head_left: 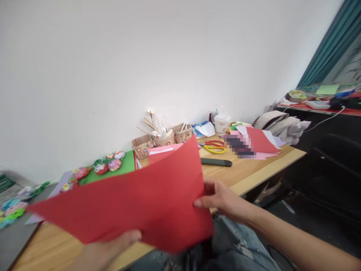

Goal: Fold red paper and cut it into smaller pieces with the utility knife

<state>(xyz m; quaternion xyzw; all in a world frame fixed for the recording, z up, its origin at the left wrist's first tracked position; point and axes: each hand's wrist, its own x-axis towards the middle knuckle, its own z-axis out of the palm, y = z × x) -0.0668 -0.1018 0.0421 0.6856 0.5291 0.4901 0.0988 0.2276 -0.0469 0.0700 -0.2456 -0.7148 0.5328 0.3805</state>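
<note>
A large sheet of red paper (pixel 146 199) is held up over the front of the wooden table, slightly bent and blurred at its edges. My left hand (pixel 109 246) grips its lower edge, thumb on the near face and the other fingers hidden behind. At the right edge, my right hand (pixel 216 197) pinches the sheet between thumb and fingers. Behind the paper lie scissors with red and yellow handles (pixel 214 146) and a dark green, flat, long tool (pixel 216 162), partly covered by the sheet.
Woven baskets (pixel 165 140) with sticks and white pens stand along the wall. Paper flowers (pixel 101 166) lie on a green sheet (pixel 128 162) at left. Farther right are a lidded cup (pixel 222 123), stacked coloured papers (pixel 261 140) and a grey cloth bundle (pixel 282 124). A black chair (pixel 335 162) stands beyond.
</note>
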